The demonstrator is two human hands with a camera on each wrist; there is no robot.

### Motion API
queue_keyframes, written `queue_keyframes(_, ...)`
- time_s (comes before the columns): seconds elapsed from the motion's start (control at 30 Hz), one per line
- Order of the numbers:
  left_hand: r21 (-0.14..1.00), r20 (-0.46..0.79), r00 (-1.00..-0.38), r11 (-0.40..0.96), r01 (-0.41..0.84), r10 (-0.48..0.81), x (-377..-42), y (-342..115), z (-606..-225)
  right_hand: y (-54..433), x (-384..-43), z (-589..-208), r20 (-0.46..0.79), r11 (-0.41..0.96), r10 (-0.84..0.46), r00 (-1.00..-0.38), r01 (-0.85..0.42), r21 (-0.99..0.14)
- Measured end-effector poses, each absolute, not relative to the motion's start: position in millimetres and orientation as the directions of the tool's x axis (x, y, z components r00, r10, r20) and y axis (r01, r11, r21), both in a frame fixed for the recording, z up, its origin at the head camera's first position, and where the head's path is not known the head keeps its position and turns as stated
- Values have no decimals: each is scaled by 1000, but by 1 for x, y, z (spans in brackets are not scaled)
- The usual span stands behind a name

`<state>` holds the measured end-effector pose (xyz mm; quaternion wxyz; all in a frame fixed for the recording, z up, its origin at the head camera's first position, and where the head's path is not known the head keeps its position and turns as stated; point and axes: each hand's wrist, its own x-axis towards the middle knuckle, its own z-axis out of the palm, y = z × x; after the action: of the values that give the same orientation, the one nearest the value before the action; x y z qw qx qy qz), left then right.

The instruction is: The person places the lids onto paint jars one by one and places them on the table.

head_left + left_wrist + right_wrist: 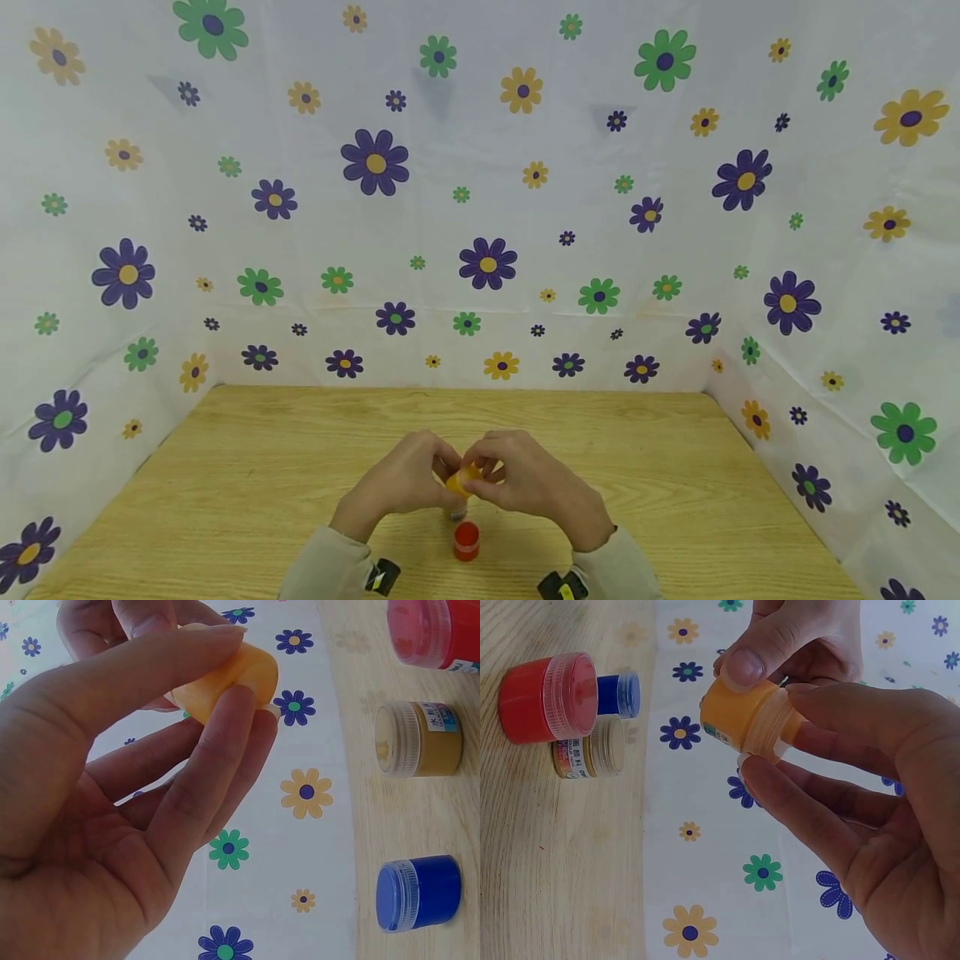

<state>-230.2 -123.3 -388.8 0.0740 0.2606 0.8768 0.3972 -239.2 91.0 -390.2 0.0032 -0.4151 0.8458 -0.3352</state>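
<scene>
Both hands hold a small orange-yellow paint jar above the table, close together. My left hand grips the jar's coloured body, its thumb lying along the side. On the clear ribbed lid, the fingertips of my right hand pinch from opposite sides. The lid appears to sit on the jar. In the left wrist view the orange jar is partly covered by fingers. Below the hands stands a red paint jar. A gold paint jar and a blue paint jar stand near it, mostly hidden in the head view.
The jars stand on a light wooden table, near its front. White cloth printed with purple, green and yellow flowers closes off the back and both sides.
</scene>
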Motion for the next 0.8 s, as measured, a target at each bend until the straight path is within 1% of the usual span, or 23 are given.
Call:
queue_keyframes(0.4, 733, 84, -849, 545, 408, 522, -230, -123, -389, 92, -240, -389, 257, 433, -711, -655, -695, -574)
queue_keyframes(0.6, 732, 88, -849, 545, 410, 521, -230, -123, -389, 93, -240, -389, 270, 411, -719, -640, -705, -578)
queue_keyframes(0.8, 734, 87, -844, 540, 413, 529, -231, -124, -390, 93, -239, -387, 294, 384, -736, -609, -734, -560)
